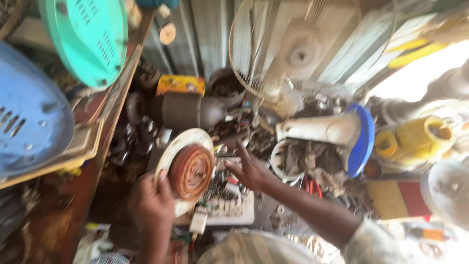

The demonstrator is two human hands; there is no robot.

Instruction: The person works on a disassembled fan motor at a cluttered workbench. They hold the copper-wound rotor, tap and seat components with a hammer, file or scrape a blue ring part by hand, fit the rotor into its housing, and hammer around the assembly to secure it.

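Observation:
My left hand (152,201) grips a round fan motor part (189,167), a white disc with a reddish-brown copper winding at its centre, held on edge over the cluttered bench. My right hand (249,169) reaches in from the right with fingers spread, just to the right of the winding and above a white tray of small parts (225,205). It holds nothing that I can see. The picture is blurred by motion.
A dark motor housing (181,110) lies behind the disc. A white wire fan guard (293,49) leans at the back. A white fan stand with blue base (342,133), yellow cylinders (415,139), a green fan cover (88,39) and a blue cover (29,112) surround the bench.

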